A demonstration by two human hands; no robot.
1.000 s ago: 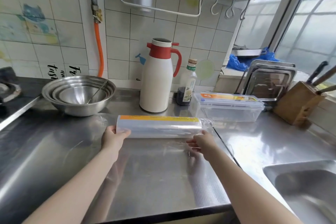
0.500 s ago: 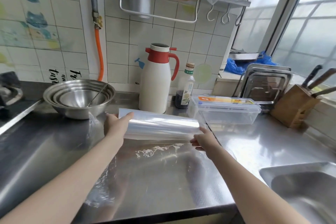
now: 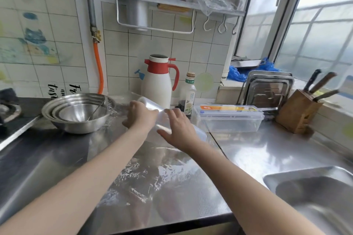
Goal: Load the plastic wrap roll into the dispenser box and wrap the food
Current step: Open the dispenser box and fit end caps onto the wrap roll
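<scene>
Plastic wrap roll [image 3: 152, 106] is held above the steel worktop [image 3: 267, 150], tilted so that its far end points toward the stacked steel bowls [image 3: 76, 114] and its near end toward the sink [image 3: 313, 194]. Left hand [image 3: 140, 115] grips the roll near its far end, fingers curled over the top of it. Right hand [image 3: 178, 129] lies over the roll's near part, fingers [image 3: 172, 113] fairly straight and spread on the film; whether the thumb closes round the roll cannot be told. Most of the roll is hidden by the two hands, and the picture is blurred there. Loose crumpled film [image 3: 145, 179] lies on the worktop between the forearms, close to the front edge. Dispenser box [image 3: 229, 118], clear with an orange label on its lid, stands on the worktop just to the right of the hands, lid closed, apart from the roll. Behind the hands stand a white jug with a red handle [image 3: 157, 82] and a small bottle [image 3: 188, 95]. A wooden knife block [image 3: 298, 112] stands right of the box, with metal trays [image 3: 267, 89] leaning behind the box.
</scene>
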